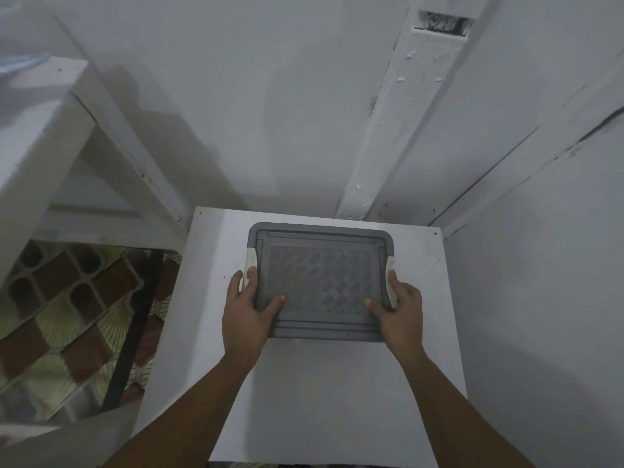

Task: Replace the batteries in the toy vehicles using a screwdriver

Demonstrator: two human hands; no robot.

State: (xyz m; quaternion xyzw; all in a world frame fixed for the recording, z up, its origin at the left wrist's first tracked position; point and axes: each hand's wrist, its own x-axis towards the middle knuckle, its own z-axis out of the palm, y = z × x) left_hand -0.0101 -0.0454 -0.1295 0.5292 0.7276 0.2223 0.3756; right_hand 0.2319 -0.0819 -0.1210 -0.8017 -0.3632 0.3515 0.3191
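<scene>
The grey lidded box point(320, 278) sits on the white table point(304, 400), near its far edge. The left hand point(244, 312) grips its left side and the right hand point(403, 309) its right side. Both thumbs lie on top, and the fingers point(251, 275) curl at the white latches point(249, 261).

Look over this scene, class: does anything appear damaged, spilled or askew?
Nothing is spilled. The grey plastic lidded box sits flat on the white table, gripped by the left hand and right hand. The white wall beam looks damaged: chipped paint, ragged dark hole at top.
</scene>
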